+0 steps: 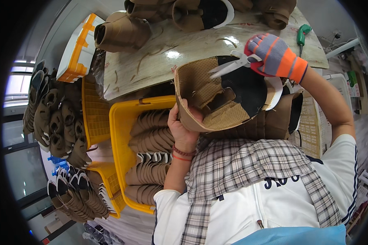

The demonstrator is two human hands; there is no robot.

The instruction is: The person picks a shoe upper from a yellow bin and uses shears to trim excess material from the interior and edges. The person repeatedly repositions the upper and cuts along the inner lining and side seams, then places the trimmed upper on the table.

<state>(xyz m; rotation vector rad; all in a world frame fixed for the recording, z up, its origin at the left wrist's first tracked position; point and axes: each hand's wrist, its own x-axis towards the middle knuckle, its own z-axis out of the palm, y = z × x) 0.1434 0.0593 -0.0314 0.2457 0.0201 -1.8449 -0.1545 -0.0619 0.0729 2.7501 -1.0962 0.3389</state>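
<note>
My bare left hand [185, 127] grips the near left edge of a brown shoe upper [218, 118], thumb inside it. The upper is tilted with its tan mesh and black lining facing me; a white strip shows at its right side. My right hand [274, 56], in a grey and orange knit glove, is closed round the red handles of a pair of scissors [230, 67]. The blades point left over the upper's inside; whether they touch the lining I cannot tell. More stacked brown uppers [253, 124] lie just behind and below the held one.
The worktable [151, 67] carries scattered brown trimmings, more uppers [122, 32] at its far side and a green hand tool [302, 34] at right. A yellow crate [118, 122] full of uppers stands left; a white box with orange tape [75, 49] sits beyond it. A cream basket [313, 118] is at right.
</note>
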